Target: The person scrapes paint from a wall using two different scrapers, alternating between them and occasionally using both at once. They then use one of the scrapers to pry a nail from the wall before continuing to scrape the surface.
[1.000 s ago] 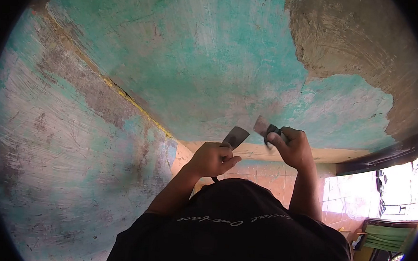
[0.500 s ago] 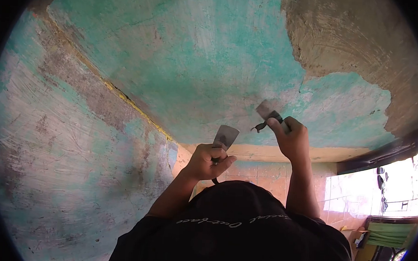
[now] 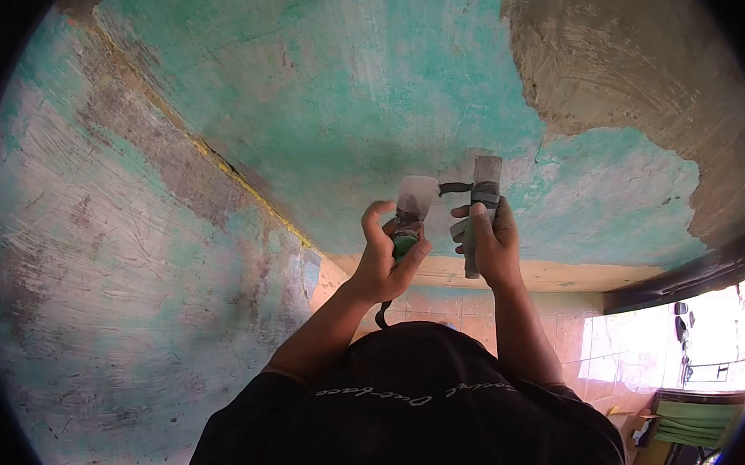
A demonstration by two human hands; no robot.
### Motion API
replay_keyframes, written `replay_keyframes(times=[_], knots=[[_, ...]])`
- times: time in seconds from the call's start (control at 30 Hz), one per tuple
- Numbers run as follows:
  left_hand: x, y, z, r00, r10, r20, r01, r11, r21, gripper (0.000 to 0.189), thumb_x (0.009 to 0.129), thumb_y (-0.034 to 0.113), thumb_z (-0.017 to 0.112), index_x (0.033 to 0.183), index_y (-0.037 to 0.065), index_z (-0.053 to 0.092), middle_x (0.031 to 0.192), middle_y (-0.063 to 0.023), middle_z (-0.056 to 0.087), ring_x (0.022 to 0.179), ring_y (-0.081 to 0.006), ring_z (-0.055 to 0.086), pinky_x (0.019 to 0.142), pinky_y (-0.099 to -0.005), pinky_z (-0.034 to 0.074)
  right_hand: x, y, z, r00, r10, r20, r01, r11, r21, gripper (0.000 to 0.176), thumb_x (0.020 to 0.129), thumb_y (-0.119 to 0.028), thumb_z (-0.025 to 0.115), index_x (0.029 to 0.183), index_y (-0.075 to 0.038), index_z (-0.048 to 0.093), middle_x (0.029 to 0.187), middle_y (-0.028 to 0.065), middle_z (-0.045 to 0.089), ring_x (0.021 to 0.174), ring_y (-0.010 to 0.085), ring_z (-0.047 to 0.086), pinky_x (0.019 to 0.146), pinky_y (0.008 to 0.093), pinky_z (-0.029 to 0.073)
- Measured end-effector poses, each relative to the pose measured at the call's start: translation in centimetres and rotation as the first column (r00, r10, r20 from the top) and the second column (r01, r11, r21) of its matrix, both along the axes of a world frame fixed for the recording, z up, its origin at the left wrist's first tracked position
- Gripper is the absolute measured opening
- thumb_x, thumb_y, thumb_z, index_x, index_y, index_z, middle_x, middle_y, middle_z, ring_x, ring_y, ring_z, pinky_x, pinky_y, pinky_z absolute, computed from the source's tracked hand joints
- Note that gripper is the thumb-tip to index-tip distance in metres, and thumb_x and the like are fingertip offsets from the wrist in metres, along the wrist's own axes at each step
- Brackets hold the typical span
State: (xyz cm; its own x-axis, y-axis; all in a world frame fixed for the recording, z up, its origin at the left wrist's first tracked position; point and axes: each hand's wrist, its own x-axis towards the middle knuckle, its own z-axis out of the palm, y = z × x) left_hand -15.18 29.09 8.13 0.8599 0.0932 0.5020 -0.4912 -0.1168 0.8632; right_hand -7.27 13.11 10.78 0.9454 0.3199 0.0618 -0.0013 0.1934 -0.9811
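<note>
My left hand [image 3: 379, 265] is closed round the green handle of a putty knife [image 3: 416, 198], its index finger lifted off. The flared metal blade points up and has dark smears near the handle. Beside it, my right hand [image 3: 498, 250] grips a second scraper [image 3: 487, 169] with a narrower, straight blade and a pale handle. Dark tape or strap is wound where blade meets handle, and a loose dark strip [image 3: 454, 188] sticks out from it toward the left blade. Both tools are upright, side by side, in front of a worn green wall [image 3: 329, 102].
Bare grey-brown plaster [image 3: 604, 68] shows at the upper right. A yellowish crack [image 3: 223, 170] runs along the corner with the scraped left wall [image 3: 129, 303]. Below are peach tiles [image 3: 445, 301]; a bright opening and a green cloth [image 3: 693, 423] are at the right.
Both hands have risen and come closer together. The right scraper has turned from tilted to upright, and the left putty knife has moved up, showing its green handle.
</note>
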Motion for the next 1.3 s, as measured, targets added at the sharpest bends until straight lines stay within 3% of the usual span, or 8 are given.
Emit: replay_keyframes(times=[0.03,0.07,0.17,0.2,0.7,0.9,1.0,1.3], knots=[[0.1,-0.6,0.7,0.999,0.045,0.029,-0.046,0.999,0.005,0.057,0.092,0.011,0.052,0.128,0.011,0.008,0.09,-0.0107,0.052,0.052,-0.0075,0.048,0.046,-0.0204,0.041,0.1,0.0,0.1,1.0,0.011,0.006,-0.011,1.0,0.007,0.023,0.095,-0.024,0.049,0.103,-0.003,0.045,0.083,0.0065,0.06,0.062,0.0099,0.057,0.051,0.0247,0.048],[0.1,-1.3,1.6,0.996,0.083,0.039,-0.078,0.989,-0.126,0.048,0.091,0.012,0.055,0.125,0.008,0.022,0.082,-0.0079,0.053,0.05,-0.007,0.048,0.044,-0.0204,0.041,0.3,-0.1,0.2,1.0,0.021,0.012,-0.021,1.0,0.015,0.023,0.095,-0.025,0.049,0.103,-0.003,0.046,0.083,0.0068,0.061,0.061,0.0096,0.057,0.05,0.0243,0.047],[0.3,0.0,0.3,0.984,0.019,-0.178,-0.028,0.998,-0.049,0.032,0.09,0.011,0.058,0.116,0.003,0.04,0.073,-0.0045,0.053,0.049,-0.0063,0.048,0.043,-0.021,0.041,0.9,0.1,0.3,0.998,-0.019,0.059,0.02,1.0,-0.007,0.021,0.095,-0.025,0.049,0.102,-0.005,0.046,0.077,0.0041,0.059,0.057,0.0089,0.055,0.046,0.0229,0.045],[0.0,-0.8,1.4,0.977,0.024,-0.213,-0.064,0.981,-0.181,0.014,0.088,0.011,0.061,0.096,0.001,0.055,0.069,-0.0029,0.054,0.048,-0.0059,0.05,0.042,-0.0214,0.041,1.2,0.2,0.2,0.998,-0.019,0.057,0.018,1.0,0.008,0.021,0.095,-0.025,0.049,0.102,-0.005,0.046,0.077,0.0038,0.059,0.056,0.0085,0.054,0.045,0.0227,0.044],[0.2,-1.9,1.4,0.978,0.034,-0.204,-0.069,0.984,-0.164,0.012,0.081,0.004,0.068,0.091,0.005,0.061,0.081,-0.0026,0.061,0.056,-0.0043,0.053,0.044,-0.0202,0.042,2.5,1.6,0.4,0.99,-0.082,0.113,0.069,0.992,0.109,0.015,0.093,-0.018,0.052,0.096,-0.004,0.049,0.069,0.0012,0.055,0.051,0.0061,0.049,0.043,0.0221,0.039],[0.4,-1.0,-0.1,0.943,0.114,-0.313,-0.126,0.992,-0.016,0.006,0.083,0.001,0.062,0.086,0.005,0.058,0.079,0.0003,0.057,0.063,-0.0056,0.048,0.057,-0.0221,0.039,2.5,1.4,1.0,0.996,-0.041,0.083,0.029,0.989,0.142,0.015,0.094,-0.02,0.05,0.098,-0.006,0.046,0.07,0.0024,0.054,0.05,0.0069,0.048,0.04,0.0221,0.039],[1.4,-1.3,-0.5,0.993,-0.013,-0.114,-0.009,0.982,-0.187,0.011,0.081,-0.003,0.057,0.088,0.004,0.052,0.084,-0.0041,0.055,0.059,-0.0071,0.047,0.052,-0.0228,0.039,2.8,1.5,2.5,0.997,-0.044,0.062,0.035,0.988,0.151,0.015,0.094,-0.019,0.05,0.099,-0.006,0.046,0.07,0.0028,0.054,0.051,0.0069,0.049,0.04,0.0222,0.039],[1.0,-2.2,0.4,0.931,-0.014,-0.364,-0.102,0.949,-0.298,0.01,0.081,0.0,0.061,0.087,0.004,0.054,0.073,0.0024,0.052,0.065,-0.004,0.046,0.057,-0.021,0.036,2.7,0.7,1.9,1.0,-0.011,0.008,0.01,0.984,0.179,0.014,0.094,-0.019,0.05,0.099,-0.007,0.045,0.073,0.0025,0.054,0.051,0.0073,0.048,0.041,0.0224,0.04]])
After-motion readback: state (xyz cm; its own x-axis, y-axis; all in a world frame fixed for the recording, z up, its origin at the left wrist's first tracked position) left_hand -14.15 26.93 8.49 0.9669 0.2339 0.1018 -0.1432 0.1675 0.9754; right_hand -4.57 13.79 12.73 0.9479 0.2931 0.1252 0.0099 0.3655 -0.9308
